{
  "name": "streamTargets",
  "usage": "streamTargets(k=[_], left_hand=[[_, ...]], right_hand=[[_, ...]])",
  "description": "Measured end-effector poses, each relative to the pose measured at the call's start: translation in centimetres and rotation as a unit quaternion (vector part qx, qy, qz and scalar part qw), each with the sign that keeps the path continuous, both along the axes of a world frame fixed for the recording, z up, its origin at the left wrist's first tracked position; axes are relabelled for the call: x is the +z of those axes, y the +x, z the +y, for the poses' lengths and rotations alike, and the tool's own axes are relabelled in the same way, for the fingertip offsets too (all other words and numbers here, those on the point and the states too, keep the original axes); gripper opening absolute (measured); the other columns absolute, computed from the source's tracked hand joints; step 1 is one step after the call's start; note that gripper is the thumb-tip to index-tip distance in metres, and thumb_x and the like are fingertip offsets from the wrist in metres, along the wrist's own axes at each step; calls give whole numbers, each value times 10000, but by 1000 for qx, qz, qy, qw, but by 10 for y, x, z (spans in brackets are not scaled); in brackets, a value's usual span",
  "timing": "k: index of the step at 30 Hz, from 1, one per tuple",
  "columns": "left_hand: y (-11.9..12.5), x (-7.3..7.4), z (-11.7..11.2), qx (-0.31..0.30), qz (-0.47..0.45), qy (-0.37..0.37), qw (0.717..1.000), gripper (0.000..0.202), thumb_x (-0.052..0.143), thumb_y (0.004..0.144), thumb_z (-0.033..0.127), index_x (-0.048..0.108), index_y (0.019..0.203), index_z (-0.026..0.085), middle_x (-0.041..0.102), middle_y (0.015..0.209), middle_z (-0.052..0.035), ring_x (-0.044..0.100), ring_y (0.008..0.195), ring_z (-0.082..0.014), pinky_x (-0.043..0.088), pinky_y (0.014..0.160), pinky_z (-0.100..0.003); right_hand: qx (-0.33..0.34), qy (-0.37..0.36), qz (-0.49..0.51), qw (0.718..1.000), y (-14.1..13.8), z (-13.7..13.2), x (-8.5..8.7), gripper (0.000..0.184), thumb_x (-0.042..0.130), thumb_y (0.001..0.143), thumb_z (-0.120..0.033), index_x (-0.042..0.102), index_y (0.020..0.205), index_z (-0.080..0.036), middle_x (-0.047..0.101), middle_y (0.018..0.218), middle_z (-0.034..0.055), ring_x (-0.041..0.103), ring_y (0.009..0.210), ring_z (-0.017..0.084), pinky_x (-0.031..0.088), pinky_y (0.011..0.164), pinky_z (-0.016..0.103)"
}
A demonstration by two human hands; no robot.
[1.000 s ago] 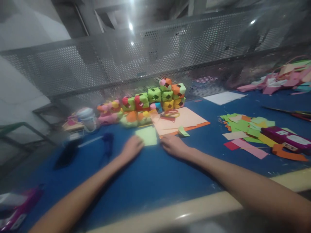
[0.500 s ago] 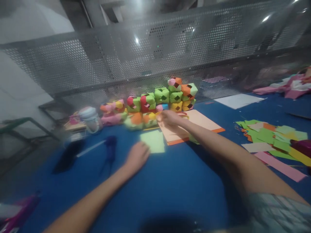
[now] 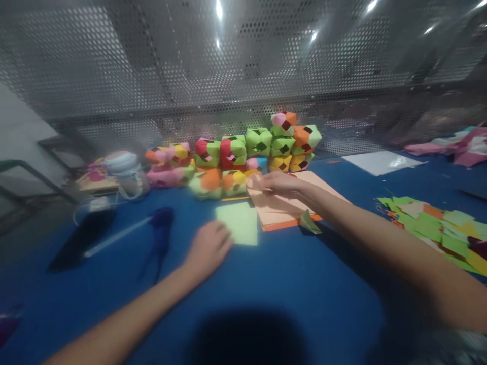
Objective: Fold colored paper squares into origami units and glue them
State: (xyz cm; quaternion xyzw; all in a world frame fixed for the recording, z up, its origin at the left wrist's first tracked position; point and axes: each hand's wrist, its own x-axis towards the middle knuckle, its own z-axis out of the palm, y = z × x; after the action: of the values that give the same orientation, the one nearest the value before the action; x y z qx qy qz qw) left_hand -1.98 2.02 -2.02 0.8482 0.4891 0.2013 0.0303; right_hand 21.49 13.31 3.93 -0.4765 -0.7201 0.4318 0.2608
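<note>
My right hand (image 3: 281, 183) reaches over the stack of peach paper (image 3: 277, 215), its fingers pinched at the far left corner, where a peach sheet (image 3: 254, 183) looks lifted. An orange layer shows along the stack's near edge. My left hand (image 3: 211, 247) rests on the table with its fingers curled, at the left edge of a pale green paper square (image 3: 241, 223). What lies under those curled fingers is hidden. A small folded green piece of paper (image 3: 310, 223) leans by the stack's near edge, below my right forearm.
Woven paper cubes (image 3: 258, 142) are stacked behind the papers, before a perforated metal screen (image 3: 213, 66). Green and orange paper scraps (image 3: 426, 223) lie at right, with a white sheet (image 3: 380, 162) beyond. At left are a blurred blue tool (image 3: 162, 223), a dark flat object (image 3: 83, 238) and a white-lidded container (image 3: 125, 172).
The view has tilted down and shifted. My right hand stays at the stack's far left corner, and the folded green piece shows more fully. My left hand has barely moved beside the green square.
</note>
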Motion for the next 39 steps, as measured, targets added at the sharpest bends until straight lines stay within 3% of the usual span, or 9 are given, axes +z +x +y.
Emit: streamTargets(k=[4,7,11,13,18,21,25,30,39], left_hand=[[1,2,-3,-4,-108,14,994,222,445,870,282,636,867,168,627,990,-99,541,982,-220,407,882,-389],[7,9,-13,22,-251,-58,966,217,498,840,323,616,948,176,638,993,-86,571,963,-205,433,881,-366],[20,21,-29,60,-411,-239,877,445,553,791,386,523,1194,198,659,1013,-66,634,820,-176,495,776,-320],[24,22,-33,69,-412,-280,864,392,534,802,373,576,1145,187,679,921,-51,638,748,-164,498,743,-303],[26,13,-36,84,-395,-266,875,429,545,797,350,549,1189,174,676,892,-58,636,750,-164,507,713,-291],[23,5,-35,23,-342,-193,919,376,525,814,283,540,1175,181,655,1028,-94,628,867,-177,506,780,-319],[16,-1,-29,-45,-140,-12,989,220,466,834,193,632,979,187,604,1171,-117,536,1098,-245,424,934,-432],[10,-6,-19,-23,-7,13,1000,204,478,826,189,630,960,173,597,1158,-130,523,1088,-266,431,916,-459],[10,-5,-19,-6,-4,-14,1000,205,472,829,172,625,965,183,599,1138,-111,523,1083,-247,438,916,-432]], right_hand=[[65,-66,98,991,-4,-16,-5,186,524,698,-274,389,602,-191,403,589,-40,354,511,69,324,501,217],[61,-63,116,989,-12,-36,-9,200,565,702,-301,443,607,-174,452,605,-32,396,543,73,332,522,215],[38,44,31,998,-28,-75,-12,177,536,760,-319,573,705,-155,552,650,-5,455,570,97,330,518,216],[53,126,-12,990,-34,-92,-13,194,496,800,-291,604,715,-154,597,687,19,501,618,116,367,568,231],[112,248,-88,958,-27,-92,-14,185,486,823,-223,646,758,-157,636,712,39,524,647,123,373,599,231],[-1,264,-123,957,-12,-54,-11,145,492,785,-200,627,757,-159,618,677,9,504,603,112,340,546,209],[-139,235,-212,938,2,11,-11,154,525,755,-245,644,731,-150,651,734,28,539,667,136,340,566,220],[-168,211,-255,929,-1,53,-23,212,499,758,-248,676,763,-132,680,772,58,566,693,155,346,567,220],[-175,253,-336,890,-20,50,-28,212,440,801,-230,631,825,-141,674,829,116,569,791,216,326,665,279]])
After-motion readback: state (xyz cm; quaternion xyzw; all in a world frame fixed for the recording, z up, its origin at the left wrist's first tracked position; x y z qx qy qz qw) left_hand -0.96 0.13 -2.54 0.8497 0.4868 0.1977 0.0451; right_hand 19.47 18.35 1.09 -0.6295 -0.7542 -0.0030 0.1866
